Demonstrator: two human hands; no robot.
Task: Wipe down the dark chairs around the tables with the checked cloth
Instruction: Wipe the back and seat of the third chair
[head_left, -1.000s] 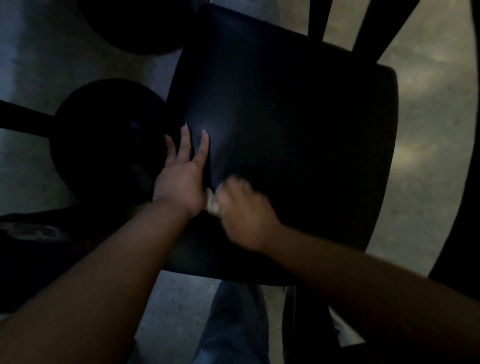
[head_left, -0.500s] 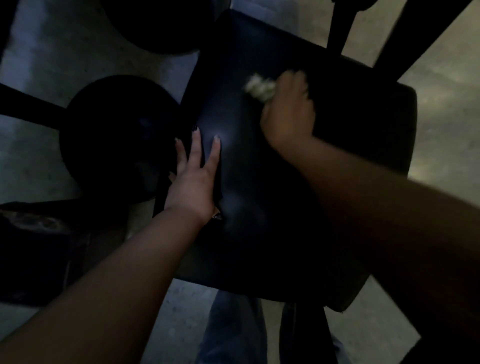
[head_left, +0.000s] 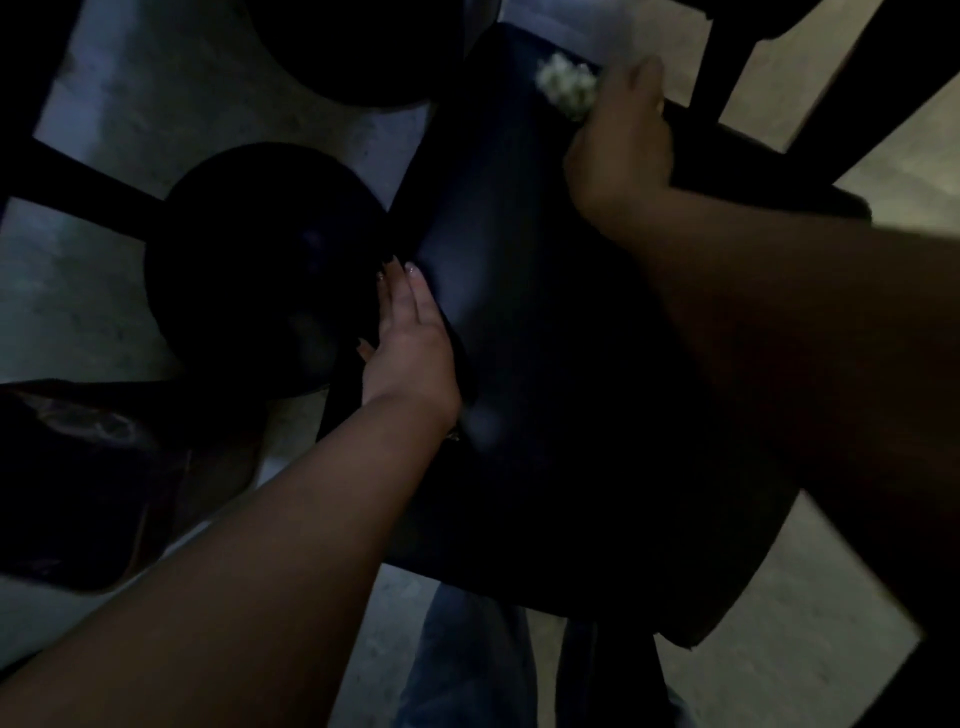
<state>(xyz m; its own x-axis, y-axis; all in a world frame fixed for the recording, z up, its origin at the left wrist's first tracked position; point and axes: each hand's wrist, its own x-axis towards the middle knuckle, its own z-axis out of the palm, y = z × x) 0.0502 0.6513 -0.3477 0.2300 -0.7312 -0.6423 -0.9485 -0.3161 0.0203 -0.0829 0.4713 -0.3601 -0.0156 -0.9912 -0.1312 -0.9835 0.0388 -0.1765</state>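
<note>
A dark chair seat (head_left: 545, 322) fills the middle of the dim head view, its back slats rising at the top right. My right hand (head_left: 621, 145) grips the bunched pale cloth (head_left: 566, 85) and presses it on the seat's far corner. My left hand (head_left: 408, 343) lies flat with straight fingers along the seat's left edge, touching it. Both forearms reach in from below.
Two round dark stool seats sit left of the chair, one (head_left: 260, 270) close beside my left hand, another (head_left: 343, 47) at the top. A dark table edge (head_left: 78, 478) is at the lower left. My legs in jeans (head_left: 462, 665) stand on the concrete floor (head_left: 779, 634).
My right hand swept the cloth from the seat's near left part to its far corner. My left hand slid outward to the seat's left edge.
</note>
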